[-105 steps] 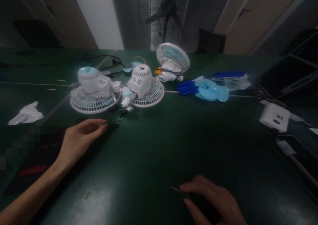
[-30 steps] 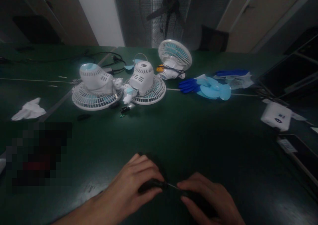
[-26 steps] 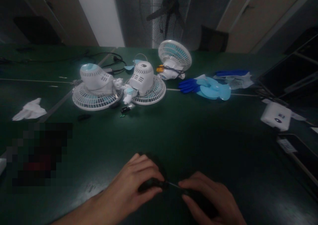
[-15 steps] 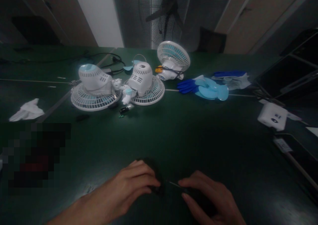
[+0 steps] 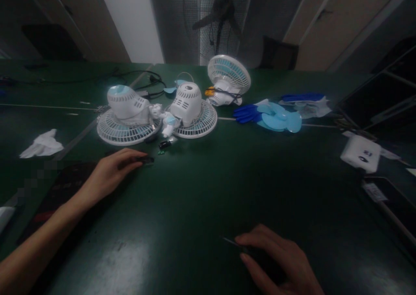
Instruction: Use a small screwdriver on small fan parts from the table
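My left hand (image 5: 117, 167) reaches out at the left, its thumb and fingers pinched on a small black part (image 5: 147, 159) just above or on the table. Close by lie a small green circuit board (image 5: 160, 152) and a little black piece with a metal end (image 5: 165, 144). My right hand (image 5: 276, 256) stays low in front, closed around a screwdriver (image 5: 230, 241). Its thin metal shaft points left, while the dark handle is mostly hidden in my fingers.
Two white fans (image 5: 130, 132) (image 5: 195, 132) lie face down past my left hand, with a third fan (image 5: 229, 76) behind. Blue gloves (image 5: 245, 113) and light-blue fan blades (image 5: 276, 117) sit right of them. A white box (image 5: 360, 152) and a phone-like slab (image 5: 390, 204) are at right.
My left hand has moved forward and left, from beside the screwdriver tip to near the circuit board, carrying the small black part. My right hand has barely moved.
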A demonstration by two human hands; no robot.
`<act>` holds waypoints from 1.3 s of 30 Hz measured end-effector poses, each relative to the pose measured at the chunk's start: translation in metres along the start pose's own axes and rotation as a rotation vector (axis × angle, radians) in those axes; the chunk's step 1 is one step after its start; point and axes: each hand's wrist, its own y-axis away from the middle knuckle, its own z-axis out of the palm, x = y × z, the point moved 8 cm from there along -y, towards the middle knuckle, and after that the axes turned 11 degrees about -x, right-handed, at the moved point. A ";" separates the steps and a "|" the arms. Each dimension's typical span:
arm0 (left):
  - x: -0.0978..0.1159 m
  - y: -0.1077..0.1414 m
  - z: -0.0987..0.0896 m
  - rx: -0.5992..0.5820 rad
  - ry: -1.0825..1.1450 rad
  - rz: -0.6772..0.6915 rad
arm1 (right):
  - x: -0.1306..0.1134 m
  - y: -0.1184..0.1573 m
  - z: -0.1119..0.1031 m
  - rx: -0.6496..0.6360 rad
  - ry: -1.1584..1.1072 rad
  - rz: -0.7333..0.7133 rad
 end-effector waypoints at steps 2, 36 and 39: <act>-0.003 0.002 -0.002 -0.045 0.034 -0.028 | -0.001 -0.001 -0.002 0.024 0.011 0.007; 0.017 -0.007 -0.011 -0.057 -0.017 -0.080 | 0.004 0.002 0.004 -0.021 0.011 0.015; 0.020 -0.007 -0.012 -0.036 -0.027 -0.055 | 0.004 0.002 0.002 -0.010 0.015 0.015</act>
